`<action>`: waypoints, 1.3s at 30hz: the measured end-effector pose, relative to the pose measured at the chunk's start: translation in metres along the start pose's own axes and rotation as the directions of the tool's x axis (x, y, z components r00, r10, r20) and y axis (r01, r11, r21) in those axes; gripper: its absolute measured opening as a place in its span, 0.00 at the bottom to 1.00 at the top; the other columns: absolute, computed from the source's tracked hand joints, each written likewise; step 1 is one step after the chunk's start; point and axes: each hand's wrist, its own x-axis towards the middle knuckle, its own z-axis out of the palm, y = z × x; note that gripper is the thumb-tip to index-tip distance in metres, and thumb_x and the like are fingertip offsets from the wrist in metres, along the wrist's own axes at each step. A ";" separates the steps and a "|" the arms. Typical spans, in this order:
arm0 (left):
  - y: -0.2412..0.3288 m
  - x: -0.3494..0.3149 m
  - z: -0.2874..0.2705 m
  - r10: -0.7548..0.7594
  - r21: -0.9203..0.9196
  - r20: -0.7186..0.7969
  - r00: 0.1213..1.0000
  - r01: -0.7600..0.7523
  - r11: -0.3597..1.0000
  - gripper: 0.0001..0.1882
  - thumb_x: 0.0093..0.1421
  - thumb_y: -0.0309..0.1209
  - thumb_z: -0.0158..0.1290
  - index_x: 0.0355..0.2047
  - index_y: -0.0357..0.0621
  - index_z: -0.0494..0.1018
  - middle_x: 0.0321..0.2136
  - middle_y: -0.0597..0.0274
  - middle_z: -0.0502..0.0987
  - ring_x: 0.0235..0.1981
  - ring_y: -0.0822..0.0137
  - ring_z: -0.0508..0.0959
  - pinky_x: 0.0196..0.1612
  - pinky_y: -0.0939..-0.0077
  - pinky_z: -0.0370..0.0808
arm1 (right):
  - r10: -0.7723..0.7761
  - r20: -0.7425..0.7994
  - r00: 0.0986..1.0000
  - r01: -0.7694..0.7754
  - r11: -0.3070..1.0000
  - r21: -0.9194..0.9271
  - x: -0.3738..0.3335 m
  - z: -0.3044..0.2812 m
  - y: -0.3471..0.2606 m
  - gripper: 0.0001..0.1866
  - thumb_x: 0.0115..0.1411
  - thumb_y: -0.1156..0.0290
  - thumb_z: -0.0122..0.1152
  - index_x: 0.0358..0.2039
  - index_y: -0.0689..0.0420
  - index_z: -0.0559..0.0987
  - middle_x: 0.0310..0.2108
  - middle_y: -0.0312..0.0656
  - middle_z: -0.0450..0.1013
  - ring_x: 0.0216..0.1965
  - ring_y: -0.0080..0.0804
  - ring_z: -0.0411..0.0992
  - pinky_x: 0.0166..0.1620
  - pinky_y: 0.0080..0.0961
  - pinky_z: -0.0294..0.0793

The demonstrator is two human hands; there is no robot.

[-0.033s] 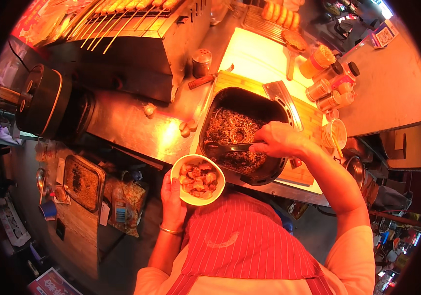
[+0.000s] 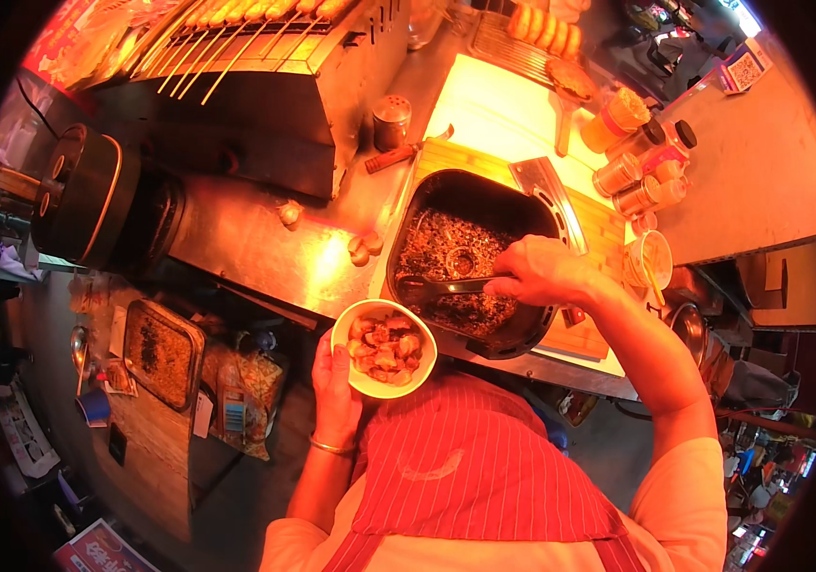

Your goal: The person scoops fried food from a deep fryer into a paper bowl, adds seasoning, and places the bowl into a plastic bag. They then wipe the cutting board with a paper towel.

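Observation:
My left hand [image 2: 334, 386] is wrapped around the side of a pale bowl [image 2: 391, 389], held in front of my apron. Browned chunks of food [image 2: 387, 349] fill the lower part of the bowl. Just beyond it, a black air fryer basket [image 2: 479, 197] rests on a wooden board, with dark crumbs and bits over its bottom. My right hand [image 2: 537, 272] reaches over the basket's right side, its fingers closed on the handle of a black spoon [image 2: 456, 287]. The spoon's head lies low inside the basket, near the left wall.
A cleaver [image 2: 543, 186] lies beside the basket on the cutting board [image 2: 603, 224]. Several seasoning jars [image 2: 618, 174] line the right. Skewers [image 2: 227, 57] rest on a grill at upper left. Garlic bulbs [image 2: 289, 213] sit on the metal counter. A crumb-filled tray [image 2: 200, 348] stands lower left.

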 end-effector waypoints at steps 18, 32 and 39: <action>0.000 -0.001 -0.001 0.038 -0.010 0.042 0.998 -0.037 0.999 0.25 0.65 0.44 0.48 0.54 0.37 0.61 0.49 0.58 0.69 0.50 0.67 0.71 0.54 0.72 0.69 | -0.280 -0.194 0.940 0.272 0.960 -0.064 -0.079 -0.007 -0.053 0.20 0.56 0.51 0.57 0.31 0.57 0.79 0.21 0.49 0.74 0.27 0.51 0.74 0.31 0.45 0.71; 0.004 -0.003 0.002 -0.006 -0.001 -0.002 1.000 0.006 1.000 0.28 0.63 0.46 0.50 0.54 0.37 0.61 0.49 0.59 0.69 0.50 0.67 0.70 0.54 0.71 0.68 | 0.142 -0.114 0.983 -0.176 0.905 -0.387 -0.068 -0.019 -0.001 0.26 0.54 0.45 0.56 0.21 0.59 0.80 0.19 0.54 0.73 0.27 0.54 0.74 0.32 0.42 0.72; 0.002 0.002 -0.002 -0.026 -0.004 0.000 1.000 0.026 1.000 0.27 0.63 0.44 0.50 0.54 0.37 0.61 0.49 0.59 0.69 0.50 0.68 0.70 0.54 0.72 0.68 | 0.037 -0.107 0.994 -0.045 0.996 -0.079 -0.035 -0.006 -0.016 0.26 0.56 0.48 0.54 0.23 0.62 0.80 0.22 0.57 0.74 0.28 0.55 0.74 0.35 0.45 0.73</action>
